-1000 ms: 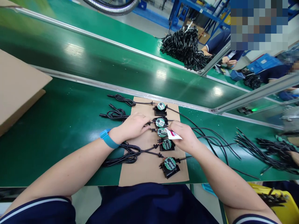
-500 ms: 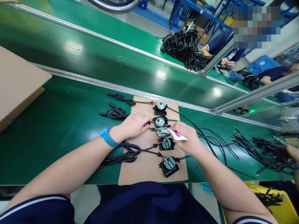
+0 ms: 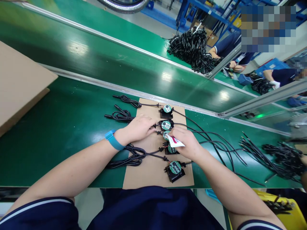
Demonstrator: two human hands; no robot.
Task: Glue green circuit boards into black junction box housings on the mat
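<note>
Several round green circuit boards rest on black housings in a column on a cardboard sheet (image 3: pixel 134 177). My right hand (image 3: pixel 185 142) grips a small white squeeze tube (image 3: pixel 176 141) with a red mark, its nozzle down at the middle circuit board (image 3: pixel 165 135). My left hand (image 3: pixel 141 127), wearing a blue wristband (image 3: pixel 114 139), is closed at a black cable (image 3: pixel 157 132) left of that board; the fingertips partly hide the cable. Just beyond lies another circuit board (image 3: pixel 165 125). Nearer me are a partly covered board (image 3: pixel 172 148) and the front board (image 3: pixel 175 167).
Coiled black cables (image 3: pixel 134 156) lie left of the boards. Loose cable ends (image 3: pixel 254 153) spread to the right. A cardboard box (image 3: pixel 21 83) stands at left, a yellow bin (image 3: pixel 294 214) at lower right. Across the metal-edged bench, people sit near a cable heap (image 3: pixel 189 48).
My right hand has shifted slightly left with the tube, which now covers more of the middle board. My left hand stays by the cable. The view has moved slightly.
</note>
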